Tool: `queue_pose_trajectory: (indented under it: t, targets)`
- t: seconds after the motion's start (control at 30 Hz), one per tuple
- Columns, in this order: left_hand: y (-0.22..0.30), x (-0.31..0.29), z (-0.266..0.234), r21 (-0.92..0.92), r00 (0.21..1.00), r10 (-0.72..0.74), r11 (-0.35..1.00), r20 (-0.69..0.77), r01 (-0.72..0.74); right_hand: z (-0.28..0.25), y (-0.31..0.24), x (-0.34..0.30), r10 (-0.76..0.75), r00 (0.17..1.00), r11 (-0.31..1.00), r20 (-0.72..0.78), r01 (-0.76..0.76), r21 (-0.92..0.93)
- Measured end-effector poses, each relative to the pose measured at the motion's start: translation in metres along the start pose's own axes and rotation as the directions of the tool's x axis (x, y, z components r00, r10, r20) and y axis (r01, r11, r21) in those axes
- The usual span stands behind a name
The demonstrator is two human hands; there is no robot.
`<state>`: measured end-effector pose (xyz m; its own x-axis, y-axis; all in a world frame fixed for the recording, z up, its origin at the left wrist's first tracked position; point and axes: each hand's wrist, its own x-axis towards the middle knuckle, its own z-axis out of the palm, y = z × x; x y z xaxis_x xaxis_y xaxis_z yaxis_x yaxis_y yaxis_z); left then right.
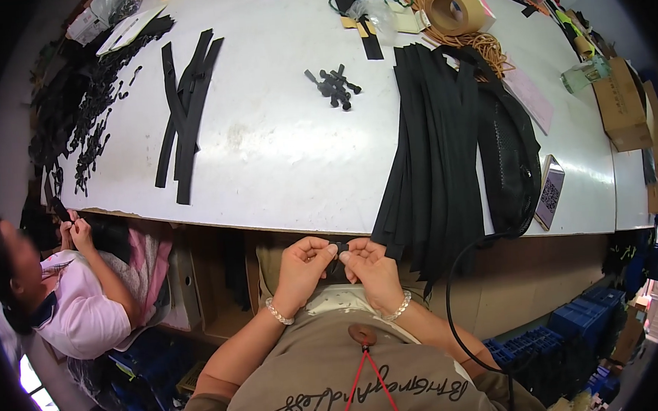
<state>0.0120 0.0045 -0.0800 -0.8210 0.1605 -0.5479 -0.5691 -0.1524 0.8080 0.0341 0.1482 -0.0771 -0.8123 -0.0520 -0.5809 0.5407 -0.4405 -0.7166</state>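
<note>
Just off the near edge of the table, my left hand [303,269] and my right hand [371,272] meet, thumbs and fingertips pinched together. Between them is a small black piece [340,248], mostly hidden by the fingers, so its exact kind does not show. Close to my right hand, the lower ends of a thick bundle of long black strips [433,154], which look like zippers, hang over the edge. Farther back lies a small pile of black zipper pulls [334,87]. A few more black strips [188,112] lie crossed on the left.
A co-worker [86,296] sits at the left, holding a dark piece near a heap of black pulls [86,107]. On the right are a black bag [508,157], a phone [550,192], a tape roll [454,12] and a cardboard box [621,105]. A black cable [450,296] runs beside my right arm.
</note>
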Motion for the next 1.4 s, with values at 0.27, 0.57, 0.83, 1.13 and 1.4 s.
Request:
queue_pose_trajectory:
  t: [0.27,0.57,0.83,1.13,1.4]
  targets:
    - [-0.001,0.010,0.011,-0.009,0.998,-0.061,0.998,-0.007,0.061,-0.007,0.004,0.009,0.087,0.995,0.949,-0.056,-0.066,0.309]
    - [-0.001,0.014,0.007,-0.062,0.994,-0.109,0.992,0.032,0.110,0.002,0.008,0.012,0.091,0.986,0.893,-0.143,-0.017,0.450]
    - [0.003,0.016,0.004,-0.019,0.988,-0.137,0.990,0.073,0.139,0.003,0.006,0.012,0.093,0.985,0.873,-0.144,-0.011,0.487]
    - [-0.001,0.013,0.002,-0.053,0.990,-0.138,0.989,0.020,0.139,-0.003,0.002,0.009,0.119,0.993,0.937,-0.019,-0.107,0.333]
    - [-0.001,0.009,0.004,-0.041,0.997,-0.078,0.996,0.004,0.079,-0.002,0.005,0.007,0.019,0.996,0.994,-0.090,-0.009,0.108]
